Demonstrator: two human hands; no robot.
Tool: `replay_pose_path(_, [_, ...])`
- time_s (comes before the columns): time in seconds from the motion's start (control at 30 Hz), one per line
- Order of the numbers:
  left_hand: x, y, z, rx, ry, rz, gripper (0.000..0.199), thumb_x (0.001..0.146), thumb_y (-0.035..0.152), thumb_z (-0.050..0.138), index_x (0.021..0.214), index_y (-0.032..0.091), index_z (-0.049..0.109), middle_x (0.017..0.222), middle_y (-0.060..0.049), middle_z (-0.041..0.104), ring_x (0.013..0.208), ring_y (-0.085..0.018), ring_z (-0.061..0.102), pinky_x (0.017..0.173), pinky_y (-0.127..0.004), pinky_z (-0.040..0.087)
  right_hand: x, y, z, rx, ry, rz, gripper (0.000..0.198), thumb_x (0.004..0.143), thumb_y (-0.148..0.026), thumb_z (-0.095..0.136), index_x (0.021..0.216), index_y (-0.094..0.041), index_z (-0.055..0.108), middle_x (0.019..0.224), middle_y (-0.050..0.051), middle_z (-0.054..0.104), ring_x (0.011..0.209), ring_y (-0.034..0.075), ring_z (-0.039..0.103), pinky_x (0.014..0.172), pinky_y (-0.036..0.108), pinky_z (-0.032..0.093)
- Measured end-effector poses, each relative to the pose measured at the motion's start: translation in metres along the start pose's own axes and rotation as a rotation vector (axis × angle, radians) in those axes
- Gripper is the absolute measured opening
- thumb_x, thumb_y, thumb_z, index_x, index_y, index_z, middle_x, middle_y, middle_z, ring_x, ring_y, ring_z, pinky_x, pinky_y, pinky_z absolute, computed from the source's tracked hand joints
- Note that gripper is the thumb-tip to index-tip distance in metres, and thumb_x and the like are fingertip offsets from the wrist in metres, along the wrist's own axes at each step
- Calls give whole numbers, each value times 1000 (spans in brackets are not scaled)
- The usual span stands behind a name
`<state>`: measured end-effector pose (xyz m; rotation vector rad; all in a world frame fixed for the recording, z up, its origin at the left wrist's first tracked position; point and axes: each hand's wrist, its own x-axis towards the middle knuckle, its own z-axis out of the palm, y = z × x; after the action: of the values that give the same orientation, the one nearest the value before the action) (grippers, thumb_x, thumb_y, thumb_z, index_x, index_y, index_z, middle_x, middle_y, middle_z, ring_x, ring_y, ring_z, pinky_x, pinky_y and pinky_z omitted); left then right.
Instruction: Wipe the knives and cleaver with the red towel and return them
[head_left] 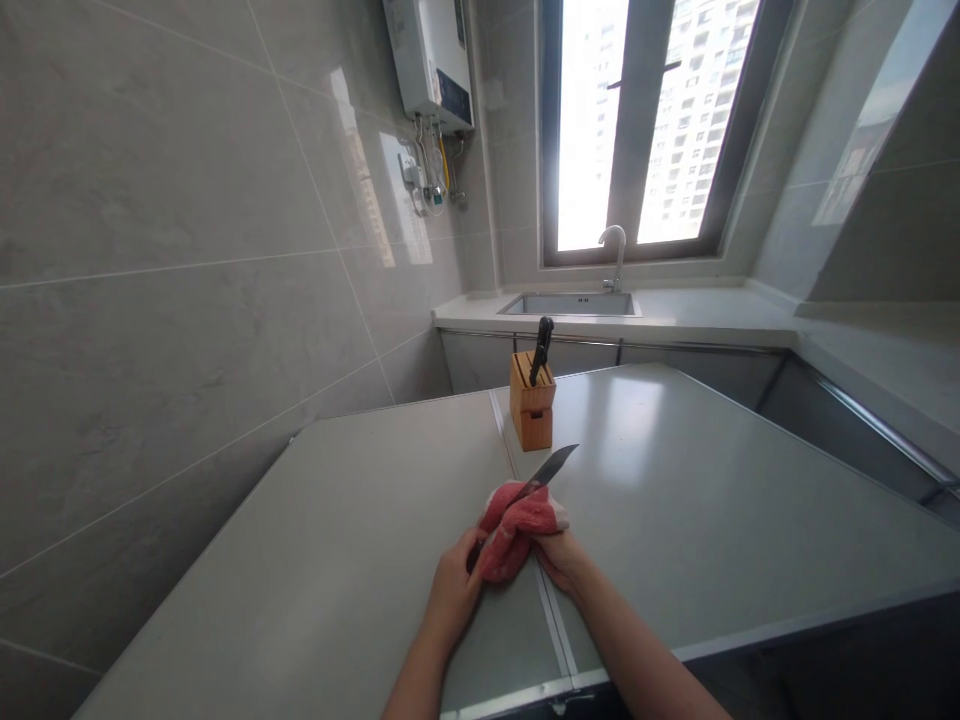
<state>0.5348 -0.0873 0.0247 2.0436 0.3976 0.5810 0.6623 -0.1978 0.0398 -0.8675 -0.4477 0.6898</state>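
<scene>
My left hand [456, 578] is closed around the dark handle of a kitchen knife [553, 467]. The blade points away from me and to the right, its tip bare. A red and white cloth [517, 530] is wrapped around the part of the blade near the handle. My right hand [559, 560] grips the cloth from the right side, its fingers mostly hidden beneath the folds. Beyond the knife tip stands a wooden knife block [532, 400] with a black-handled knife [541, 350] in one of its slots.
The pale table [360, 520] has a metal seam [551, 615] running away from me. Farther back, a counter [705, 305] holds a sink [574, 304] and a faucet [616, 255] below a window. A water heater [431, 60] hangs on the tiled wall.
</scene>
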Motion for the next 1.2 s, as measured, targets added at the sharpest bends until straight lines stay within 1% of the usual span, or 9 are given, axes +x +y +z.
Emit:
replay_pose_path(0.1, [1,-1,1,-7,-15,18,22,85,37,53,87,17,60,81,-4,67,74,-19,58,70,-26,42,2,6,-8,47,-49,27,37,65,-25,76,100,-18,66,87,4,71,83,23,66,82,38,52])
replay_pose_path(0.17, [2,-2,1,-17,-20,32,21,84,37,53,86,17,60,80,-3,66,74,-18,57,69,-25,41,4,10,-13,91,-27,38,31,65,-24,76,94,-18,67,83,3,71,81,22,66,81,36,52])
replay_pose_path(0.27, [1,-3,1,-29,-31,33,22,84,38,54,82,16,58,76,-2,63,70,-17,55,67,-24,40,6,15,-17,148,9,59,24,62,-19,78,85,-19,68,77,1,70,76,19,65,81,35,52])
replay_pose_path(0.4, [1,-3,1,-46,-40,14,24,83,39,56,80,15,58,71,0,61,66,-15,52,65,-24,40,5,12,-17,159,29,119,34,53,-12,81,84,-20,68,78,0,70,75,19,65,83,35,51])
replay_pose_path(0.5, [0,-2,1,-48,-44,10,24,83,39,56,79,15,58,71,0,61,66,-15,52,65,-24,40,2,8,-15,143,6,105,39,52,-11,82,87,-20,67,80,0,70,77,21,65,83,37,51])
replay_pose_path(0.63, [-1,1,0,-55,-61,18,22,82,37,57,80,15,59,72,0,63,67,-16,52,66,-24,40,1,6,-14,76,-24,80,36,61,-17,80,95,-18,67,89,4,72,85,23,66,87,40,50])
replay_pose_path(0.83, [0,3,0,-53,-49,27,24,83,38,53,79,16,60,74,-1,62,70,-17,52,67,-24,39,4,9,-15,62,-30,22,31,62,-24,79,91,-18,69,85,5,72,81,25,67,81,39,52])
replay_pose_path(1.03, [0,7,0,-8,-11,-14,29,86,41,49,77,16,60,70,0,59,67,-16,50,64,-24,38,10,17,-25,106,90,32,23,58,-21,80,78,-22,69,80,0,71,81,21,66,83,35,51])
replay_pose_path(1.2, [0,6,1,-42,10,-21,32,86,45,49,86,17,66,80,-4,66,75,-20,56,70,-26,41,15,21,-31,148,191,6,27,53,-19,81,76,-21,68,79,0,70,81,22,65,83,37,50])
